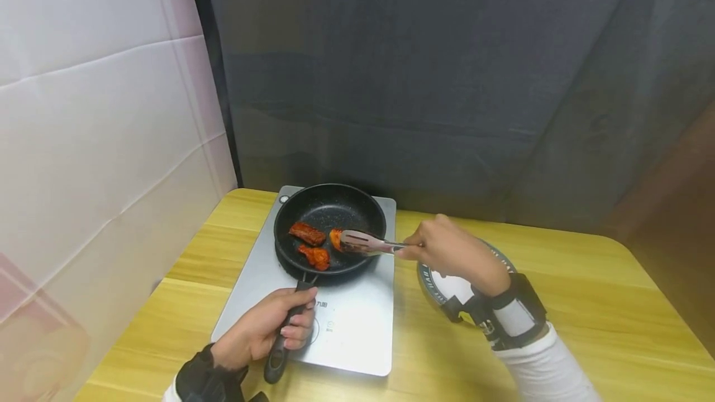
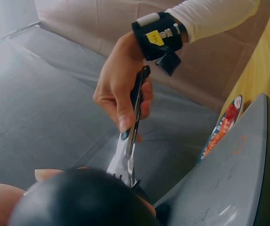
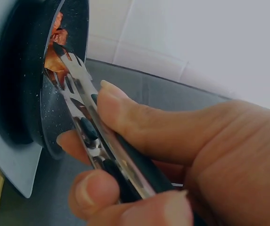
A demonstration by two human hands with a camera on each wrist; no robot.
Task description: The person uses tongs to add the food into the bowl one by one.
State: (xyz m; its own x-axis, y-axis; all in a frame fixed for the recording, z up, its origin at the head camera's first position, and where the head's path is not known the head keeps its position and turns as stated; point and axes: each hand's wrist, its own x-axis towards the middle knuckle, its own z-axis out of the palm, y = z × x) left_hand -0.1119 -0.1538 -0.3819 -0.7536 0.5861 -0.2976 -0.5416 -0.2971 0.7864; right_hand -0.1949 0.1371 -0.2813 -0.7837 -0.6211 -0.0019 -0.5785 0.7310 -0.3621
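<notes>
My left hand (image 1: 274,321) grips the handle (image 1: 275,361) of a black frying pan (image 1: 335,200); a dark, blurred shape (image 2: 78,202) fills the bottom of the left wrist view. In my right hand (image 1: 455,253) are metal tongs (image 1: 365,242) with dark grips, squeezed between thumb and fingers (image 3: 97,188). Their tips pinch an orange-red piece of meat (image 1: 335,239) at the pan's right side; whether it touches the pan is unclear. Two other reddish pieces lie left of it: a ridged strip (image 1: 307,233) and a smaller chunk (image 1: 315,257).
Beneath the pan is a silver induction cooktop (image 1: 357,340) on a wooden table (image 1: 558,303). A plate (image 1: 432,287) with a lettered rim sits under my right forearm; the left wrist view shows red food (image 2: 222,127) on it. Dark cloth (image 1: 419,79) hangs behind, pale cloth (image 1: 100,110) at left.
</notes>
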